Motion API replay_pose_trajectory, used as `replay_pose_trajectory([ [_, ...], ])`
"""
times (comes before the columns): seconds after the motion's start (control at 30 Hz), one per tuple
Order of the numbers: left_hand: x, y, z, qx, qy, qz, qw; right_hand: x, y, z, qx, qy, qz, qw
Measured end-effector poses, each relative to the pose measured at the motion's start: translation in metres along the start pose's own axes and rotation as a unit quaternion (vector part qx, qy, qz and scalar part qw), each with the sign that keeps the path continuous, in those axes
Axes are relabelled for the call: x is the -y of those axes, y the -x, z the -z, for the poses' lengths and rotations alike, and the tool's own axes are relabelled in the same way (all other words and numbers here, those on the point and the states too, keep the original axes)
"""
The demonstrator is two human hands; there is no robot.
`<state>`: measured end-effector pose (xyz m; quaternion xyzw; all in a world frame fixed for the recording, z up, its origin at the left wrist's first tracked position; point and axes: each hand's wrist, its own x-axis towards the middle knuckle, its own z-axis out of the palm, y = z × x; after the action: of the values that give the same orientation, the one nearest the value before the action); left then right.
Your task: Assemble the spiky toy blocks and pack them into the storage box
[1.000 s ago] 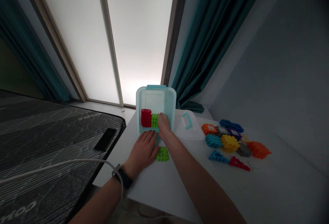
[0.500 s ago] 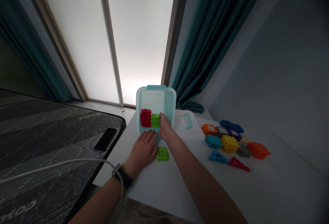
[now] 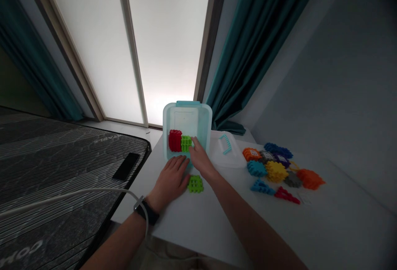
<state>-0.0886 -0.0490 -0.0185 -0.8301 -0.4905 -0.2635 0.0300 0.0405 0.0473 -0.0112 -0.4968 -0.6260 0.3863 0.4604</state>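
A translucent, teal-rimmed plastic box [image 3: 203, 127] stands on the white table with its opening toward me. Inside it, a stack of red interlocking toy pieces [image 3: 175, 141] sits beside a stack of green ones [image 3: 186, 143]. My right hand [image 3: 201, 160] is at the box opening, index finger stretched to the right side of the green stack; its other fingers are partly hidden. Lying flat at the box's front rim, my left hand [image 3: 169, 183] has its fingers extended and holds nothing. A single green lattice piece [image 3: 195, 183] lies on the table beside my left thumb.
A clear lid [image 3: 237, 156] with a teal handle [image 3: 227, 144] lies right of the box. Farther right are piles of orange, yellow [image 3: 276, 172], blue, purple and grey pieces. A black phone [image 3: 126, 166] rests on the dark mattress at left. A cable [image 3: 93, 189] crosses my left wrist.
My right hand has drawn back slightly from the green stack, and its index finger now points at the stack's side. The left hand stays at the rim.
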Motion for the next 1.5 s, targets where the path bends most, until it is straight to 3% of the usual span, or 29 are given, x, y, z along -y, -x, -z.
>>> replay_pose_trajectory([
  [0.13,-0.001,0.001,-0.001,-0.003,-0.003,-0.004,1.0,-0.002,0.021,0.009,0.067,0.146,0.067,0.985],
  [0.23,-0.001,0.001,-0.001,-0.005,-0.001,-0.001,1.0,-0.003,0.023,0.008,0.082,0.226,0.092,0.966],
  [0.5,0.0,0.002,-0.002,-0.003,0.004,0.003,1.0,0.004,0.005,0.004,0.072,0.239,0.081,0.965],
  [0.9,0.001,0.003,0.002,-0.003,0.028,-0.008,1.0,0.016,0.006,0.008,0.052,0.172,0.04,0.983],
  [1.03,0.001,0.003,0.006,-0.021,0.06,-0.023,0.998,0.023,0.021,0.025,0.064,0.125,0.055,0.989],
  [1.13,0.001,0.005,0.011,-0.016,0.086,-0.027,0.996,0.024,0.046,0.049,0.101,0.088,0.127,0.983],
  [1.3,-0.002,0.01,0.016,0.027,0.122,-0.025,0.992,0.008,0.087,0.086,0.196,0.17,0.218,0.941],
  [1.5,-0.007,0.017,0.013,0.071,0.102,-0.022,0.992,-0.014,0.093,0.096,0.262,0.214,0.234,0.911],
])
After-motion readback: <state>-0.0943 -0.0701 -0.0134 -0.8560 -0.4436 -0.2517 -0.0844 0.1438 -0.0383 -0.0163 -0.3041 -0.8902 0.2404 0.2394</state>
